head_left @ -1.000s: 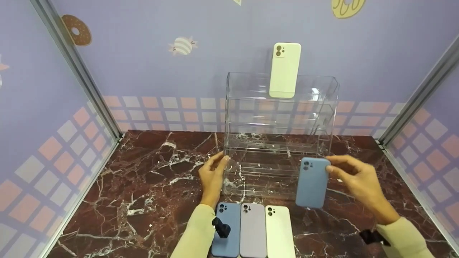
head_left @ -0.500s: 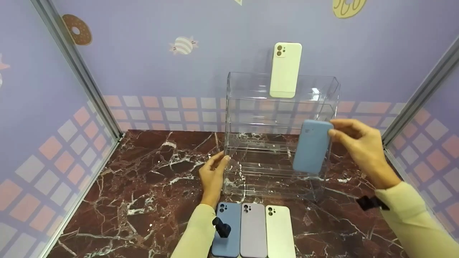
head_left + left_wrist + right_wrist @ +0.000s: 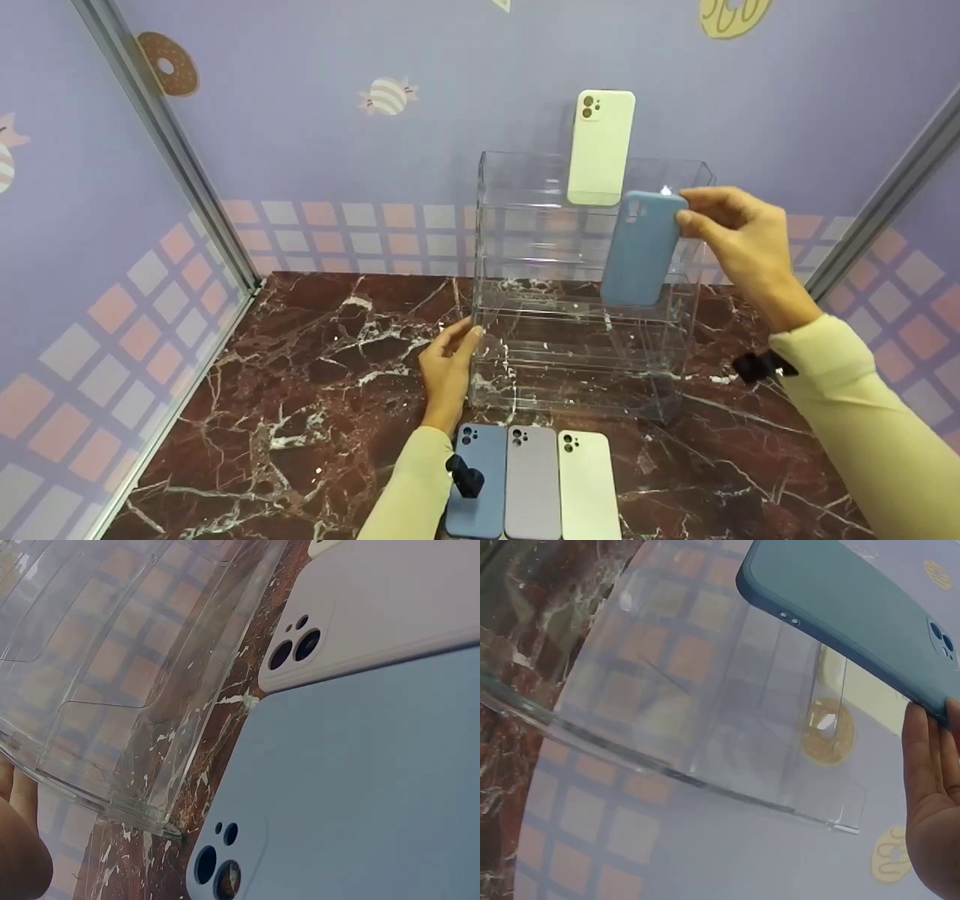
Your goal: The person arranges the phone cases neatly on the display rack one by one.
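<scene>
My right hand [image 3: 739,240] pinches a blue phone case [image 3: 643,251] by its upper right edge. The case hangs upright in front of the upper tiers of a clear tiered display rack [image 3: 555,330]. In the right wrist view the same blue case [image 3: 855,611] shows its side and camera holes, with fingertips at its edge. My left hand [image 3: 448,371] holds the rack's left side low down, thumb in front. On the top tier a cream phone case [image 3: 602,146] stands upright.
In front of the rack lie a blue case [image 3: 480,510], a lilac case [image 3: 532,484] and a cream case [image 3: 589,484], side by side on the dark red marbled table [image 3: 300,420]. Purple patterned walls [image 3: 315,135] enclose the back and sides.
My right hand has raised the blue phone case from low at the rack's right front up to its upper tiers. My left hand stays at the rack's left side.
</scene>
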The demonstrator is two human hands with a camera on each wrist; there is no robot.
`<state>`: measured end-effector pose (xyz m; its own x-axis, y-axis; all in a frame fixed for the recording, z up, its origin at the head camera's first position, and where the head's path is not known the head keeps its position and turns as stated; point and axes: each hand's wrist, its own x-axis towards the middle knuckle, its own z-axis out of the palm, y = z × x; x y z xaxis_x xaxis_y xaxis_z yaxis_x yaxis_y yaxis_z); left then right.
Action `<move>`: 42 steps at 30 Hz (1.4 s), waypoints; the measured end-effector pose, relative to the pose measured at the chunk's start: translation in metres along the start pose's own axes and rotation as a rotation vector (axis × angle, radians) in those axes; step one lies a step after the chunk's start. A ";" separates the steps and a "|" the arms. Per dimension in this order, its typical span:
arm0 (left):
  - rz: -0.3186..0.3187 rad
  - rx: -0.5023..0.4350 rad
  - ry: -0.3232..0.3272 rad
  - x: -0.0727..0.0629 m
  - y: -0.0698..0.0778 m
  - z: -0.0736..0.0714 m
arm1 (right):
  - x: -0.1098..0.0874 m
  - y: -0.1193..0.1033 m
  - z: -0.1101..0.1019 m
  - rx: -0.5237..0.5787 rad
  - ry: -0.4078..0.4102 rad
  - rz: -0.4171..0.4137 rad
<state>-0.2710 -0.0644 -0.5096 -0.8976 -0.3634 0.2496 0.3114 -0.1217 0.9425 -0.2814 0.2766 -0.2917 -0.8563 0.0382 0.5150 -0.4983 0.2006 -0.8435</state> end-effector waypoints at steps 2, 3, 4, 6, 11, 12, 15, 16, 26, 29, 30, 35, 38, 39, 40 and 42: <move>0.002 -0.002 0.000 -0.001 0.001 0.000 | 0.007 -0.002 0.003 0.013 0.008 -0.011; 0.001 -0.003 -0.002 -0.001 0.001 0.001 | 0.011 -0.003 0.003 0.021 0.011 -0.016; -0.001 -0.003 -0.003 -0.001 0.001 0.001 | 0.014 -0.004 0.004 0.021 0.014 -0.021; -0.005 -0.004 -0.006 -0.001 0.001 0.002 | 0.020 -0.006 0.004 0.030 0.018 -0.030; -0.005 -0.002 -0.004 -0.001 0.001 0.003 | 0.033 -0.012 0.005 0.064 0.035 -0.032; -0.001 -0.003 -0.003 0.000 0.002 0.003 | 0.036 -0.013 0.006 0.069 0.041 -0.029; 0.011 -0.004 0.000 0.000 0.002 0.004 | 0.044 -0.016 0.009 0.073 0.053 -0.029; 0.013 -0.004 0.003 0.000 0.002 0.004 | 0.046 -0.017 0.010 0.076 0.054 -0.029; 0.005 -0.001 0.002 -0.001 0.003 0.003 | 0.071 -0.024 0.022 -0.021 0.049 -0.027; 0.002 -0.012 -0.006 -0.002 0.003 0.004 | 0.077 -0.025 0.024 -0.016 0.048 -0.020; 0.002 -0.015 -0.008 -0.002 0.003 0.004 | 0.079 -0.025 0.024 -0.011 0.046 -0.016; 0.002 -0.035 -0.012 -0.003 0.003 0.006 | 0.086 -0.022 0.027 -0.021 0.038 0.006; 0.005 -0.034 -0.011 -0.003 0.003 0.006 | 0.087 -0.019 0.029 -0.035 0.037 0.032; 0.006 -0.028 -0.010 -0.004 0.003 0.006 | 0.088 -0.018 0.029 -0.034 0.036 0.043; 0.005 -0.019 -0.009 -0.004 0.003 0.006 | 0.088 -0.017 0.030 -0.033 0.037 0.044; 0.007 0.003 -0.009 -0.005 0.003 0.006 | 0.088 -0.014 0.031 -0.031 0.036 0.043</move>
<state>-0.2679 -0.0573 -0.5067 -0.8982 -0.3557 0.2582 0.3167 -0.1163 0.9414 -0.3540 0.2468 -0.2391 -0.8713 0.0827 0.4837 -0.4560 0.2281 -0.8603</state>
